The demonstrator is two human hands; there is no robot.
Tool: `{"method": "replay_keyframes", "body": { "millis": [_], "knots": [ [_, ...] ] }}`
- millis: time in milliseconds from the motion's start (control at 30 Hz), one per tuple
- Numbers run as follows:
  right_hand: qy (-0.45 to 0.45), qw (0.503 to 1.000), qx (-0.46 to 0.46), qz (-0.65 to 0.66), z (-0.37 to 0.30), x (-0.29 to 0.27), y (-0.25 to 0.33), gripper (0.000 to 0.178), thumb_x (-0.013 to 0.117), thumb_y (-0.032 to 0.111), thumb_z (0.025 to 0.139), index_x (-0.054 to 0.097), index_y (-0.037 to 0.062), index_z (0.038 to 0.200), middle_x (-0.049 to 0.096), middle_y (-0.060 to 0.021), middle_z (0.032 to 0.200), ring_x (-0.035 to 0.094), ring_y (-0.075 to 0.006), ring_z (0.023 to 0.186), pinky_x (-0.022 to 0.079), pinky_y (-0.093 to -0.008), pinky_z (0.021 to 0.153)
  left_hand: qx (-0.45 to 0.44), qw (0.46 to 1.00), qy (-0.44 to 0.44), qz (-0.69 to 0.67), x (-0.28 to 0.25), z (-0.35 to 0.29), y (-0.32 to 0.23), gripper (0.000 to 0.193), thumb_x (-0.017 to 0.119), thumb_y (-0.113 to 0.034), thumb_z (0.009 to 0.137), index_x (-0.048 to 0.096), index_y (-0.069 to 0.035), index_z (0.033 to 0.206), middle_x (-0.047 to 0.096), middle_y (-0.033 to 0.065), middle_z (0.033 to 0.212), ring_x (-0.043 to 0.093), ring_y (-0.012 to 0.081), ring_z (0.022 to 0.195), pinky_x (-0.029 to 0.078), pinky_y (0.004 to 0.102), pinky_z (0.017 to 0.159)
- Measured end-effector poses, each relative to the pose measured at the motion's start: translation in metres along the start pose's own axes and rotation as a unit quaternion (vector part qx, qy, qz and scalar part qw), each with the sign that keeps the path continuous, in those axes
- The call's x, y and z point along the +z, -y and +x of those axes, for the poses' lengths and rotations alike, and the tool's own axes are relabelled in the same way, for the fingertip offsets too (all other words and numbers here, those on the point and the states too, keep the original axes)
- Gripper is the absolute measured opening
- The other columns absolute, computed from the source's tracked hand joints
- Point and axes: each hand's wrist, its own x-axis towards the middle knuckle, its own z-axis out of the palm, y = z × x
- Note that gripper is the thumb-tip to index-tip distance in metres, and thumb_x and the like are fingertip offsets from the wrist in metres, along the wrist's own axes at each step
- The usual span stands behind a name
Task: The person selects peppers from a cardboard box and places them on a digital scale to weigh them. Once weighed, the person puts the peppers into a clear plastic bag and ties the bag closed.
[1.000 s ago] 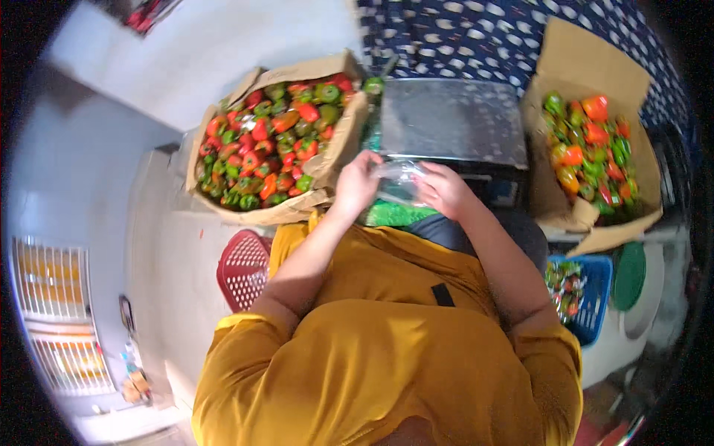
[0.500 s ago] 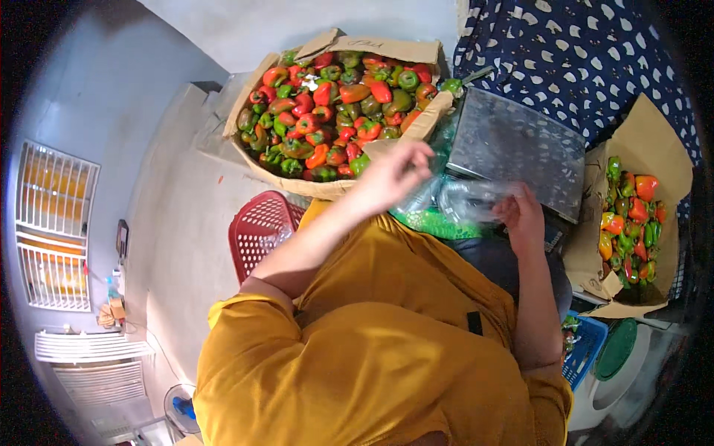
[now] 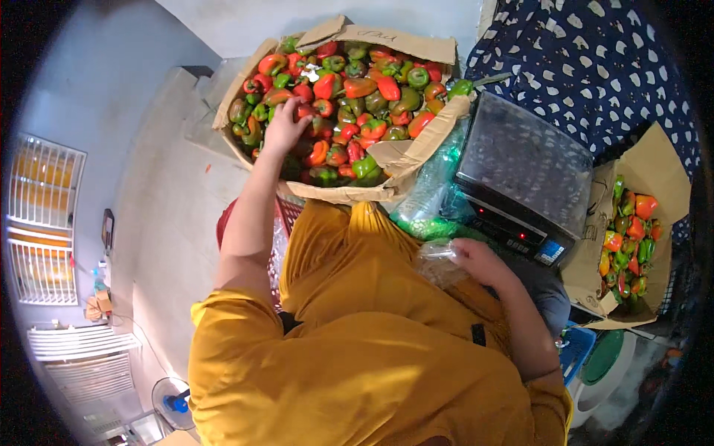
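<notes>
A big cardboard box (image 3: 338, 195) in front of me is heaped with red, green and mixed-colour bell peppers (image 3: 360, 88). Over the heap's left part reaches my left hand (image 3: 284, 128), its fingers curled about a red bell pepper (image 3: 304, 111); the fingers partly hide it. My right hand (image 3: 477, 260) is closed on the edge of a clear plastic bag (image 3: 440, 256), which hangs above my lap. Behind that bag lies a green-tinted plastic sack (image 3: 428, 208).
Right of the box stands a digital scale (image 3: 524, 163) with red lights. Farther right is a smaller cardboard box (image 3: 647, 215) of peppers. A red plastic basket (image 3: 288, 215) stands by my left arm, a blue crate (image 3: 574, 351) at lower right. Dark patterned cloth (image 3: 565, 67) hangs behind.
My left hand has moved left and away from me, onto the peppers. The right hand has come down toward my lap with the plastic bag, leaving the scale's front in sight.
</notes>
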Motion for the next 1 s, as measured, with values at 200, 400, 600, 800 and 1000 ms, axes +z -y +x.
{"method": "replay_keyframes", "body": {
  "millis": [200,400,600,800,1000],
  "knots": [
    [0.016,0.998,0.022,-0.064,0.007,0.005,-0.021,0.026,0.054,0.024,0.089,0.06,0.0021,0.103,0.063,-0.0187,0.096,0.061,-0.0334,0.091,0.047,-0.0395,0.083,-0.017,0.997,-0.04,-0.069,0.009,0.011,0.01,0.04,0.065,-0.033,0.082,0.054,-0.014,0.115,0.058,0.0158,0.111,0.058,0.0341,0.1,0.046,0.0386,0.087],
    [0.014,0.995,0.053,-0.078,0.013,0.005,-0.023,0.03,0.055,0.025,0.088,0.061,0.0029,0.108,0.063,-0.0199,0.104,0.061,-0.0351,0.097,0.047,-0.04,0.087,0.024,0.99,-0.054,0.127,-0.002,0.023,-0.016,0.032,0.065,-0.022,0.075,0.063,-0.013,0.106,0.059,0.0103,0.109,0.056,0.0305,0.102,0.043,0.0404,0.092],
    [0.018,0.996,0.082,-0.013,0.016,0.002,-0.026,0.033,0.056,0.029,0.09,0.062,0.0046,0.111,0.064,-0.017,0.108,0.061,-0.0294,0.098,0.047,-0.0385,0.088,-0.077,0.99,0.022,0.119,0.054,0.083,-0.037,0.059,0.067,-0.033,0.076,0.047,-0.012,0.127,0.054,0.0133,0.122,0.053,0.0299,0.113,0.039,0.0529,0.093],
    [0.023,0.996,0.073,0.038,0.018,0.005,-0.036,0.034,0.056,0.03,0.09,0.062,0.0053,0.113,0.065,-0.0162,0.108,0.061,-0.0269,0.098,0.046,-0.0373,0.088,-0.055,0.984,-0.085,0.145,0.058,0.064,-0.051,0.056,0.066,-0.036,0.08,0.048,-0.008,0.126,0.057,0.0166,0.12,0.057,0.0317,0.108,0.038,0.0511,0.093],
    [0.064,0.995,0.066,0.037,0.023,0.009,-0.042,0.037,0.053,0.034,0.092,0.061,0.0047,0.113,0.064,-0.0164,0.11,0.061,-0.0259,0.101,0.045,-0.0386,0.09,0.019,0.918,-0.155,-0.365,0.014,0.034,-0.181,0.031,0.06,-0.025,0.088,0.051,-0.003,0.11,0.058,0.0122,0.097,0.059,0.0218,0.086,0.049,0.0336,0.08]
  ]
}}
